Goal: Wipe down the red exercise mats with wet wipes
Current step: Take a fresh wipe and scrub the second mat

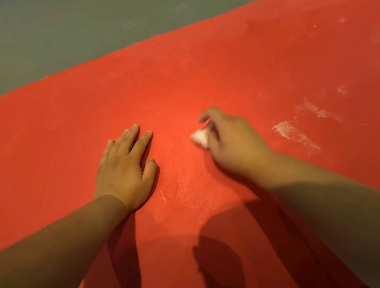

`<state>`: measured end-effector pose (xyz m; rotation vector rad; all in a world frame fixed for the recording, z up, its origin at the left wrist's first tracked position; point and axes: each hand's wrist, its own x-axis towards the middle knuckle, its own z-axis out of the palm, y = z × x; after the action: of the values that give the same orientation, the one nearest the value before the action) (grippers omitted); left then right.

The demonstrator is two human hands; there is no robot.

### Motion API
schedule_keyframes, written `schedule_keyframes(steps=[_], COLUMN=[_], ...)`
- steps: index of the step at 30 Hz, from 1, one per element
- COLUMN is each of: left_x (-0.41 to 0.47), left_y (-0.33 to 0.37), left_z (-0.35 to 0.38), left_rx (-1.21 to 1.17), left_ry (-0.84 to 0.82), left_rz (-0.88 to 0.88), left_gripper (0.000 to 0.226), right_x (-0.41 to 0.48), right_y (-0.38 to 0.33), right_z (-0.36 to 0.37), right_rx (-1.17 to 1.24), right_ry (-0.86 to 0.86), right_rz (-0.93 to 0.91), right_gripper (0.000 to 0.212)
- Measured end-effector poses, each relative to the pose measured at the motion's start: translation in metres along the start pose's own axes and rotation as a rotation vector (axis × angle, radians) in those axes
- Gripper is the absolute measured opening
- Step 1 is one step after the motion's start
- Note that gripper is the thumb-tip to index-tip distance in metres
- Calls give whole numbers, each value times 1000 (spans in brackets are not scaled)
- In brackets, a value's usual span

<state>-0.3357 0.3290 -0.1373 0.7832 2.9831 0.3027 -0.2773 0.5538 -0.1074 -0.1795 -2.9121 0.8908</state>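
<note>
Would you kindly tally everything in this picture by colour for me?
Red: 1, the exercise mat
White: 1, the balled wet wipe gripped in the right hand
Grey: 1, the floor
Bare hands: 2, with the left hand pressed flat on the mat
Total: 5

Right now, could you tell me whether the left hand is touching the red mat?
Touching: the head view shows the left hand pressed flat on the red mat.

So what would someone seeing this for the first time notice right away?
The red mat fills nearly the whole view, with grey floor beyond its far edge. The right hand presses a balled white wipe at centre, the left hand lies flat beside it, and white smears mark the mat's right side.
</note>
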Motion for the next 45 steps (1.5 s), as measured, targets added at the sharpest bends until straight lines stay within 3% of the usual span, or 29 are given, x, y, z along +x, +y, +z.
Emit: schedule_keyframes(steps=[2,6,10,12,15,20,22,25,27,30,33,35,37,40,41,43,45], left_x=[1,2,1,11,26,50,71,103,97,36,-27,-14,26,72,74,61,33], left_y=[-2,1,24,55,107,118,109,79,68,80,82,67,42,18,27,55,78], left_z=[1,-2,-9,-8,-6,-19,-25,-35,-38,-37,-44,-49,-47,-40,-34,-22,-18], left_rx=[-7,-38,-122,-163,-75,193,230,301,261,113,-16,1,104,228,210,165,37], left_ry=[19,21,13,28,-84,-105,-104,-67,-80,-134,-387,-465,-257,8,45,59,1], left_rz=[2,3,25,224,533,935,824,357,197,384,666,664,462,-116,-182,-32,332], left_gripper=[66,64,67,66,52,32,20,23,18,10,19,14,13,22,24,21,11], right_x=[-10,-28,-96,-111,-111,-112,-111,-111,-112,-111,-111,-112,-111,-112,-111,-110,-110], right_y=[-4,19,28,39,45,45,44,44,43,42,42,42,42,40,40,41,42], right_z=[0,-22,-19,-11,-7,-7,-7,-5,-5,-7,-7,-7,-7,-7,-6,-6,-5], right_rx=[-23,-18,-75,-80,-49,-23,-29,-35,-57,-98,-107,-120,-133,-137,-136,-138,-146], right_ry=[-12,218,218,252,307,309,300,267,250,219,212,199,192,198,197,192,204], right_rz=[-49,164,165,210,236,234,240,253,254,258,260,261,262,271,273,271,275], right_gripper=[18,24,31,31,29,28,28,22,21,20,21,21,21,21,21,21,20])
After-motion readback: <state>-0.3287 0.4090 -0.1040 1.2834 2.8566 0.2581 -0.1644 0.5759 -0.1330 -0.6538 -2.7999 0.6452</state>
